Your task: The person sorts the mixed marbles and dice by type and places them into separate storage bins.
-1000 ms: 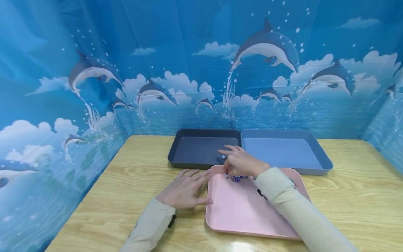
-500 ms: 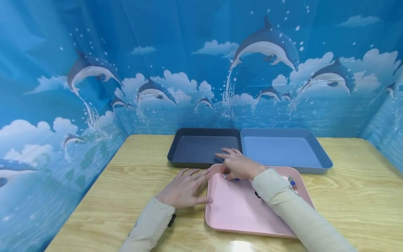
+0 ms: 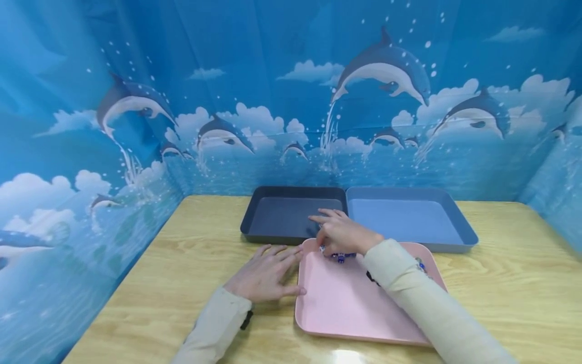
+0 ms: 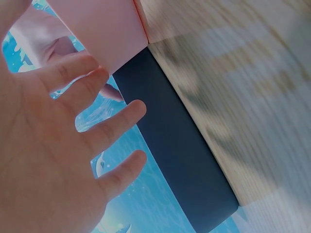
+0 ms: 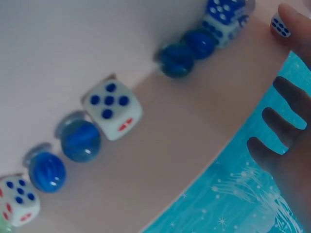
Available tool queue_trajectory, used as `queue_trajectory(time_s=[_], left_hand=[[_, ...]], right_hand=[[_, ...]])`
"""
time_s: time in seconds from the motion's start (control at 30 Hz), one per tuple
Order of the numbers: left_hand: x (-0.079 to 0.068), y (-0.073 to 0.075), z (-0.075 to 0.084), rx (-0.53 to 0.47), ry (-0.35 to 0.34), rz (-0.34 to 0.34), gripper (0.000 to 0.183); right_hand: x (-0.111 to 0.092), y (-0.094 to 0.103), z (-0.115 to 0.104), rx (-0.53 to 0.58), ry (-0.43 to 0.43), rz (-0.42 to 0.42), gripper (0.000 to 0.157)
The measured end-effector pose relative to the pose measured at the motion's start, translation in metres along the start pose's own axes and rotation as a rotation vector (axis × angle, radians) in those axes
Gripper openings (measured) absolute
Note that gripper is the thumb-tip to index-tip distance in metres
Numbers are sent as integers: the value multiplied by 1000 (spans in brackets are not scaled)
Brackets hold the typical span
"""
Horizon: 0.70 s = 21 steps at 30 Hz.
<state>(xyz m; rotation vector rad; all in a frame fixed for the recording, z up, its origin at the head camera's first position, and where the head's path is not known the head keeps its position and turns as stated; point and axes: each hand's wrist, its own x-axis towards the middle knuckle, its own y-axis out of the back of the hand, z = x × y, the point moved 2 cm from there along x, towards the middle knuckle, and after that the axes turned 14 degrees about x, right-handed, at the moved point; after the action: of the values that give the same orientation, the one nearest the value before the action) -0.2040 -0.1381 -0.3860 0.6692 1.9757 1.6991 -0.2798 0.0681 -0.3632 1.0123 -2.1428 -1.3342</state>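
My right hand (image 3: 345,235) reaches over the back left corner of the pink tray (image 3: 345,308). Its thumb and a finger pinch a white die with blue dots (image 5: 280,25). Just right of the fingertips, a dark blue die (image 5: 225,10) with white dots touches another white die (image 5: 221,31). Blue marbles (image 5: 177,60) and a white die with blue and red dots (image 5: 112,109) follow along the tray's back wall. My left hand (image 3: 268,275) lies with straight, spread fingers beside the pink tray, fingertips at its left rim; it holds nothing.
Behind the pink tray stand a dark grey tray (image 3: 282,217) and a blue tray (image 3: 400,217), side by side against the dolphin backdrop (image 3: 227,162). More small marbles (image 3: 421,265) lie along the pink tray's right side, partly behind the right sleeve (image 3: 391,263).
My right hand has shifted slightly left along the tray's back side, and the white die at its fingertips has moved a little toward the corner. My left hand stays in place.
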Motion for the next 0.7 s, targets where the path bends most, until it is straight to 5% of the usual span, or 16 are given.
queue_trajectory(time_s=[0.47,0.7], left_hand=[[0,-2,-1,-7,-8,11,79],[-1,-1,-1,3,-15,17,79]], right_hand=[[6,21,-3,36,12,97,14],[9,15,-1,21,-71,38,14]])
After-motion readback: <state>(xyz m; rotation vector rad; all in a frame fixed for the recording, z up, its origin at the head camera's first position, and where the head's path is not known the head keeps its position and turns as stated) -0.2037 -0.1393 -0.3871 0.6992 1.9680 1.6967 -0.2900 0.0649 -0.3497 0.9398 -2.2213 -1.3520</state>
